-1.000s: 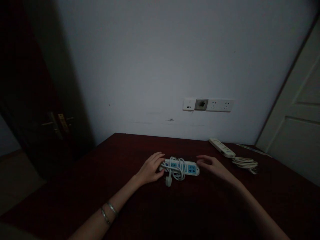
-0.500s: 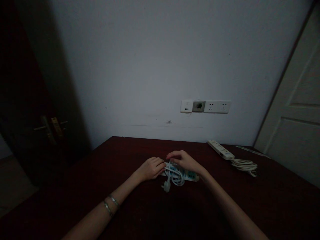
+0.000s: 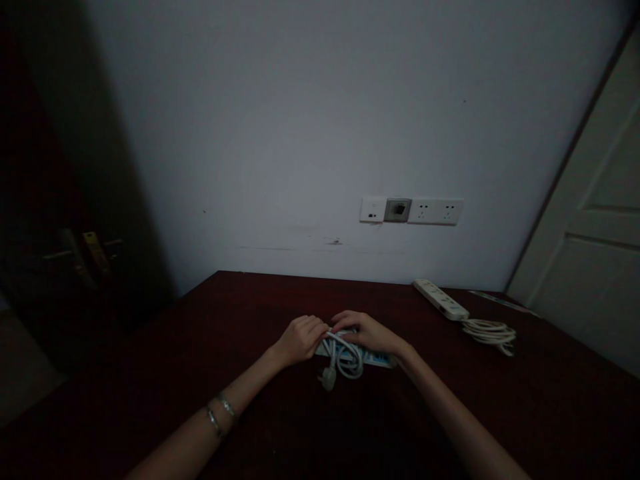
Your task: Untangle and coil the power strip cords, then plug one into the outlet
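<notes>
A power strip [image 3: 379, 359] with blue-green markings lies on the dark red table in front of me. Its white cable [image 3: 351, 368] is looped in a coil on top, and the plug [image 3: 328, 379] hangs off the near side. My left hand [image 3: 302, 340] is closed around the strip's left end, pressing the cable there. From the other side, my right hand [image 3: 367, 332] reaches over the strip with bent fingers on the cable loops, close to the left fingertips. Its grip is partly hidden by the fingers and the dim light.
A second, white power strip [image 3: 440, 300] lies at the back right of the table [image 3: 270, 290], its cable bundle [image 3: 490, 332] beside it. Wall sockets [image 3: 435, 211] sit above the table. A door with a handle [image 3: 95, 250] stands at the left, a pale door [image 3: 595, 220] at the right.
My right hand has lowered onto the cable coil, its fingers now down among the loops. The plug has shifted slightly left and toward me. The left hand stays at the strip's end.
</notes>
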